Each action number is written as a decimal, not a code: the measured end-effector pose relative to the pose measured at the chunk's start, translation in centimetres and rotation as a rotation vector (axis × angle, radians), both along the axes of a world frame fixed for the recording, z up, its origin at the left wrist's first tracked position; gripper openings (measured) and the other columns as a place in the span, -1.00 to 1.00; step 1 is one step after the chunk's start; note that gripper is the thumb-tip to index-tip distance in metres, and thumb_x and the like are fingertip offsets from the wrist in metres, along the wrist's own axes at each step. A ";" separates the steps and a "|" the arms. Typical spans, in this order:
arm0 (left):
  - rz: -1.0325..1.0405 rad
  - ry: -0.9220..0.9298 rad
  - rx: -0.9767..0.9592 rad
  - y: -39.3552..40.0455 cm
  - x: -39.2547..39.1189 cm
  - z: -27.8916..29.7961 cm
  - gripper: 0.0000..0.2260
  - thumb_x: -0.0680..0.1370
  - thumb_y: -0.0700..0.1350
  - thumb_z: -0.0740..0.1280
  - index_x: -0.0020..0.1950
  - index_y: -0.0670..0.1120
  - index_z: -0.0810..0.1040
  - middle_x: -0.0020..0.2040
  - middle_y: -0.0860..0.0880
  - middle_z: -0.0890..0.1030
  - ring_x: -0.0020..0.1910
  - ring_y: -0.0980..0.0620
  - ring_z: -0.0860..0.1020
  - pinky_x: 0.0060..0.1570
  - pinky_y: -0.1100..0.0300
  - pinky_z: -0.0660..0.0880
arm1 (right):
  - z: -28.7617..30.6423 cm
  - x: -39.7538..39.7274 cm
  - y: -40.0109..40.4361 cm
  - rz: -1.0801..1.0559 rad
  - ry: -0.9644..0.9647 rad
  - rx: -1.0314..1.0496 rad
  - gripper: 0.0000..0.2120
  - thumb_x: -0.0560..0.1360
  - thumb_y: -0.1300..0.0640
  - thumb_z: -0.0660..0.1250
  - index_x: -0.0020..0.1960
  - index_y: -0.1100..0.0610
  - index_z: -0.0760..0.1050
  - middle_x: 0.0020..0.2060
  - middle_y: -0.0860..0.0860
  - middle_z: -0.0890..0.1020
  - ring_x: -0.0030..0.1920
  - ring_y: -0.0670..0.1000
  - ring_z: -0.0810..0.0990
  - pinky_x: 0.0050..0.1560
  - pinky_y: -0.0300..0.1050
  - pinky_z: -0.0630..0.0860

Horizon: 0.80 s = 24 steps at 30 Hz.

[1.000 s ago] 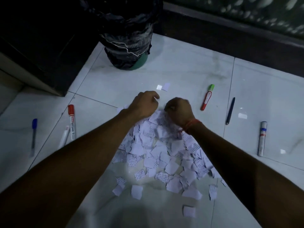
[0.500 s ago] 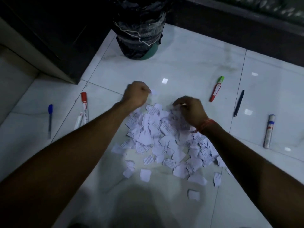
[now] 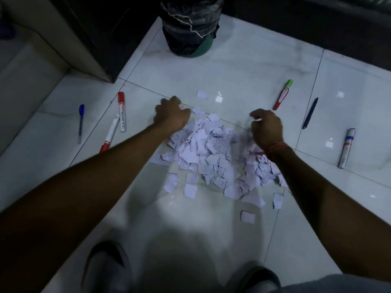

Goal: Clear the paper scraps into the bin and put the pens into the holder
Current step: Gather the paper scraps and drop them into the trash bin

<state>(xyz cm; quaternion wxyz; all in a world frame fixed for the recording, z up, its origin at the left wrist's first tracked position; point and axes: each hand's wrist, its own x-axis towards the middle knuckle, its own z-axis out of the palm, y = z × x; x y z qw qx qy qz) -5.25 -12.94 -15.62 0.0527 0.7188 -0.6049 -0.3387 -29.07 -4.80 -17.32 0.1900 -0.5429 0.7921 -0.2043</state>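
Crouching over a pile of paper scraps (image 3: 213, 153) on the white tile floor (image 3: 243, 66), left hand (image 3: 172, 116) curled at the pile's far-left edge, right hand (image 3: 267, 129) curled at its far-right side; cannot tell what either grips. Black-lined bin (image 3: 190, 26) beyond. Red markers (image 3: 122, 112) left, green-capped pen (image 3: 283, 95) right

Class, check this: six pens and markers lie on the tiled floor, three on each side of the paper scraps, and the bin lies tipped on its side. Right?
Not quite. The head view shows the bin standing upright beyond the paper scraps. The rest holds.
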 end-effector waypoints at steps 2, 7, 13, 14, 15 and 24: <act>0.153 -0.135 0.058 0.8 1.9 0.0 -0.44 0.47 0.13 0.27 0.39 -0.14 0.39 0.37 -0.22 0.40 0.34 -0.25 0.41 0.25 -0.05 0.45 | -0.2 -1.8 1.7 -0.098 0.170 0.182 -0.71 0.50 0.24 0.21 0.19 0.26 0.48 0.15 0.32 0.50 0.14 0.33 0.49 0.18 0.05 0.42; 0.428 0.183 0.375 4.4 2.9 -0.6 -0.37 0.39 0.18 0.35 0.32 -0.18 0.40 0.28 -0.22 0.47 0.18 -0.22 0.54 -0.06 -0.02 0.58 | -2.0 1.1 4.7 -0.080 0.103 0.357 -0.66 0.52 0.22 0.16 0.26 0.32 0.38 0.20 0.35 0.43 0.18 0.38 0.46 0.22 0.14 0.41; 0.435 0.408 0.302 4.9 1.9 0.6 -0.35 0.24 0.26 0.40 0.15 -0.16 0.54 0.02 -0.15 0.63 -0.08 -0.15 0.63 -0.01 -0.02 0.57 | 0.2 1.4 4.6 -0.161 -0.136 0.076 -0.74 0.50 0.24 0.23 0.16 0.22 0.53 0.14 0.21 0.58 0.14 0.19 0.55 0.15 -0.09 0.42; 0.525 0.355 0.259 4.3 3.1 0.0 -0.23 0.15 0.29 0.39 0.23 -0.14 0.51 0.16 -0.18 0.60 0.05 -0.21 0.62 0.09 -0.14 0.55 | 0.7 0.2 5.1 -0.229 -0.082 0.089 -0.73 0.50 0.21 0.23 0.18 0.22 0.51 0.16 0.24 0.56 0.17 0.22 0.53 0.19 -0.05 0.42; 0.609 0.313 0.267 4.2 4.2 -0.2 -0.16 0.10 0.30 0.37 0.29 -0.09 0.47 0.24 -0.17 0.56 0.12 -0.24 0.59 0.11 -0.22 0.51 | 0.7 -1.1 5.8 -0.285 -0.015 0.141 -0.71 0.51 0.18 0.23 0.21 0.23 0.48 0.20 0.26 0.52 0.21 0.26 0.49 0.22 0.00 0.40; 0.490 0.524 0.597 11.8 0.2 -5.0 -0.18 0.09 0.35 0.43 0.25 -0.04 0.53 0.33 -0.21 0.47 0.09 -0.22 0.58 -0.28 0.00 0.56 | -1.5 3.2 10.3 -0.208 -0.277 0.360 -0.72 0.46 0.19 0.17 0.02 0.33 0.55 0.08 0.36 0.59 0.06 0.32 0.57 0.11 0.14 0.53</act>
